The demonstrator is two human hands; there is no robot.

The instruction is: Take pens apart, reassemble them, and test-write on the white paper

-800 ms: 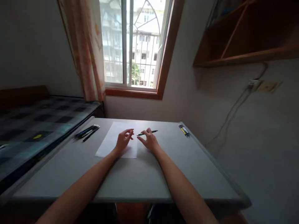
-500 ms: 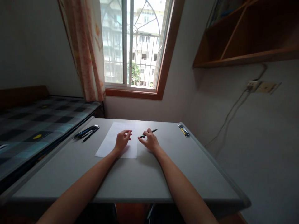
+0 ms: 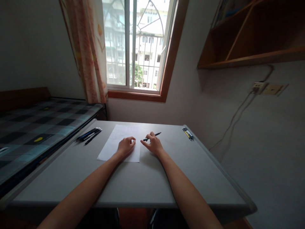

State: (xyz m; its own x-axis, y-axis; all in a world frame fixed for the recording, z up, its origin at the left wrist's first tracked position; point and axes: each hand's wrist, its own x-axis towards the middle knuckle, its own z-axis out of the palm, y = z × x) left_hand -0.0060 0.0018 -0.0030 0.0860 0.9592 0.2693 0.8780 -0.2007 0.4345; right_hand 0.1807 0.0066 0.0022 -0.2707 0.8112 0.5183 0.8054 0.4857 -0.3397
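Observation:
My right hand (image 3: 154,145) grips a dark pen (image 3: 158,133) between thumb and fingers, just above the table to the right of the paper. The pen slants up to the right, and a small green part shows near its lower left end. Over the right part of a white sheet of paper (image 3: 110,149) is my left hand (image 3: 125,146), its thumb and fingertips pinched together. Whatever may be between those fingertips is too small to make out. A narrow gap separates the two hands.
Several dark pens (image 3: 88,135) lie in a bunch at the table's left side. Several more pens (image 3: 188,133), one partly yellow, lie near the right edge of the grey table (image 3: 133,187). A bed (image 3: 59,117) stands at left, a wall shelf (image 3: 238,60) hangs at right.
My left hand has lowered slightly toward the paper, and its fingertips have come together. My right hand and its pen stay nearly where they were.

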